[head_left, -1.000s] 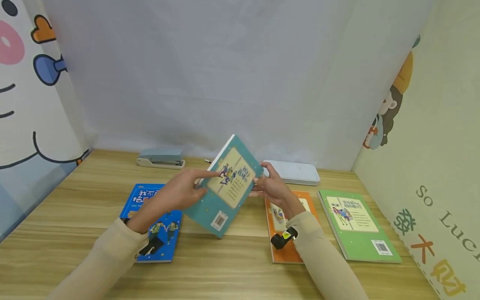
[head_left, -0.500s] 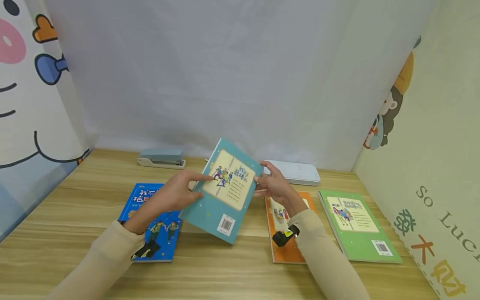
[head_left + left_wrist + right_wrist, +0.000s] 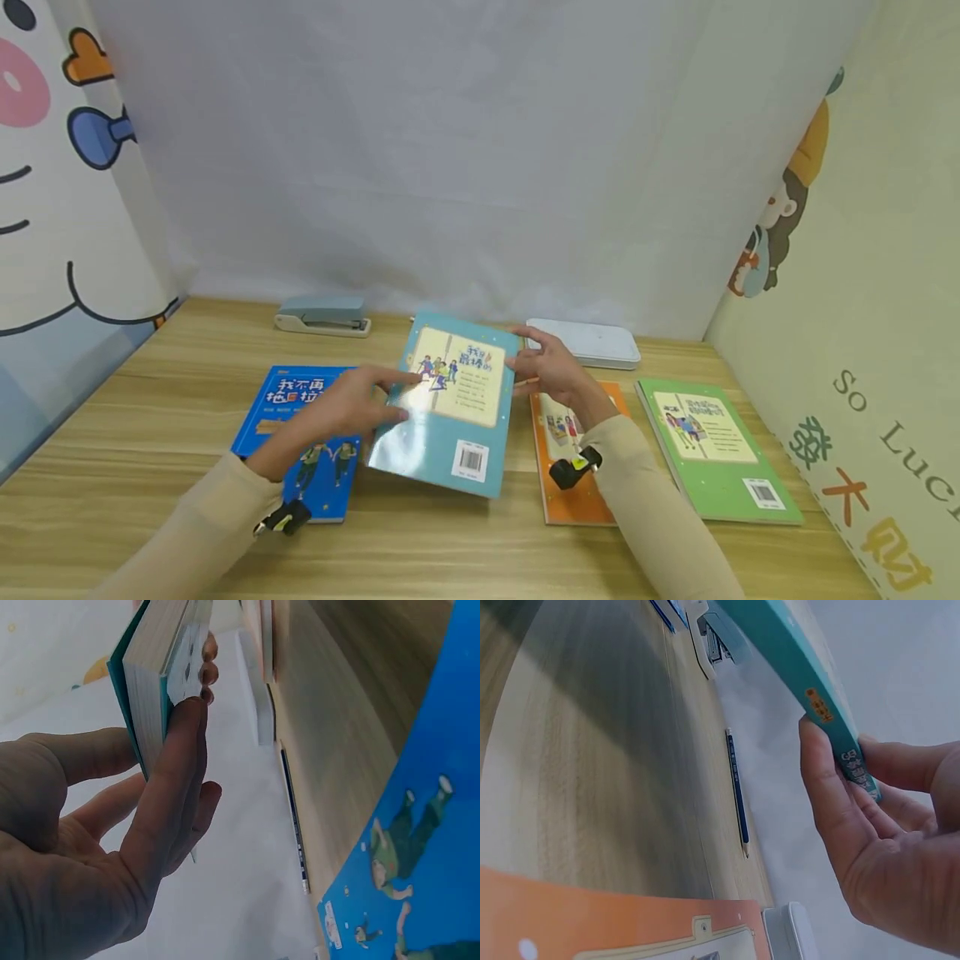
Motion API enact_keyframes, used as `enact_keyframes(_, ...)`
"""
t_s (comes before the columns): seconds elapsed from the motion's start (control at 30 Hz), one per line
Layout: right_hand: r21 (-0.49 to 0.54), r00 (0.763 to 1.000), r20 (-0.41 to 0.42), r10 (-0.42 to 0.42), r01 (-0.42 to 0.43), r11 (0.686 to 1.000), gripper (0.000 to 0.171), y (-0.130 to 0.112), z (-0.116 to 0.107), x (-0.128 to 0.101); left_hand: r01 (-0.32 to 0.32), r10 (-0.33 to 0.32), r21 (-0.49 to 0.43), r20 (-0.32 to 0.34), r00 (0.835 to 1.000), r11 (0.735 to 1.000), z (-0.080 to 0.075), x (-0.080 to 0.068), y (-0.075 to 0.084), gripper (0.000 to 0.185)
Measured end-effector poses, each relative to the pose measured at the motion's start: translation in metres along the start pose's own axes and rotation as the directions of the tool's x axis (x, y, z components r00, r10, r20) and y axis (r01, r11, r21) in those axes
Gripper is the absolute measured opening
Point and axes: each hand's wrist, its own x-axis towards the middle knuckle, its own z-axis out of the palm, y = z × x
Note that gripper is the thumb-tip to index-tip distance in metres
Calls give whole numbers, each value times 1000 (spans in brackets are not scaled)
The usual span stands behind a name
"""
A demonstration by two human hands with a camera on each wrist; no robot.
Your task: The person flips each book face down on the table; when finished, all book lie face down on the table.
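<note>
A teal book (image 3: 442,442) is held tilted above the table, its back cover with a barcode facing up. My left hand (image 3: 348,404) grips its left edge, thumb on one cover and fingers on the other; the left wrist view shows the page edges between them. My right hand (image 3: 551,367) pinches the opposite, spine edge, with title characters on the spine (image 3: 847,754) showing in the right wrist view. Beneath my left forearm lies a blue book (image 3: 337,492), partly covered. An orange book (image 3: 558,500) lies under my right wrist, partly hidden by the sleeve.
A green book (image 3: 720,487) lies face down at the right. Along the back stand a blue-grey stapler (image 3: 322,317) and a flat white case (image 3: 592,343). A dark pencil (image 3: 737,791) lies near the back edge. Printed panels flank the wooden table (image 3: 420,550).
The teal book has turned to a more upright orientation and come down lower, its cover now catching glare. My left hand has lowered slightly with it; the right has stayed nearly in place.
</note>
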Motion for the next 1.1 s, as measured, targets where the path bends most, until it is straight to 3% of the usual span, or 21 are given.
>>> enact_keyframes(0.2, -34, 998, 52, 48, -46, 998, 64, 6, -2, 2, 115, -113, -43, 50, 992, 992, 14, -1, -5, 56)
enact_keyframes(0.33, -64, 996, 64, 67, -63, 996, 66, 12, -3, 4, 152, -145, -80, 84, 986, 985, 22, -2, -8, 58)
enact_keyframes(0.53, -131, 992, 64, 105, -96, 987, 67, 18, -2, 6, 164, -154, -81, 119, 981, 983, 32, -3, -14, 62)
enact_keyframes(0.9, -209, 991, 32, 132, -122, 970, 62, 25, 5, 8, 170, -168, -3, 135, 976, 986, 44, 0, -18, 61)
enact_keyframes(1.1, -254, 989, 25, 148, -137, 957, 68, 30, 8, 11, 182, -190, 66, 145, 971, 981, 45, 4, -19, 57)
